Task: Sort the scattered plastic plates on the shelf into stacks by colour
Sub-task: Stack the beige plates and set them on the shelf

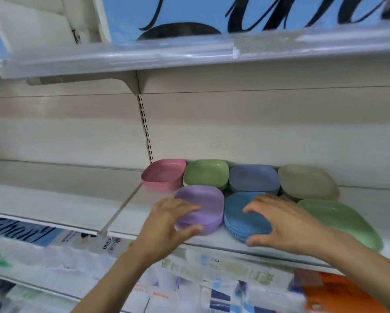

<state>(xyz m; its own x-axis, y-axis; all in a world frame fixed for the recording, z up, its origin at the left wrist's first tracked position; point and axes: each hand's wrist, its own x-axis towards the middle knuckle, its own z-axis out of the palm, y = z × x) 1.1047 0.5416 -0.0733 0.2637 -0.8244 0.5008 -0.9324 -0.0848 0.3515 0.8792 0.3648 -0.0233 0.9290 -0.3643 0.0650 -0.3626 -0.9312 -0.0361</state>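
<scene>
Stacks of plastic plates sit on the white shelf (54,199). The back row holds a pink stack (163,175), a green stack (206,173), a dull blue stack (253,178) and a beige stack (307,181). In front lie a purple stack (205,204), a bright blue stack (237,215) and a light green stack (338,218). My left hand (167,222) grips the purple stack at its near left side, fingers on top and thumb below. My right hand (284,222) curls over the bright blue stack's near right edge; its grip is blurred.
An upper shelf edge (189,55) with a clear price rail hangs above. Below the plate shelf, packaged goods (212,285) fill the lower level. A thin divider rail (119,211) crosses the shelf left of the plates, and bare shelf lies beyond it.
</scene>
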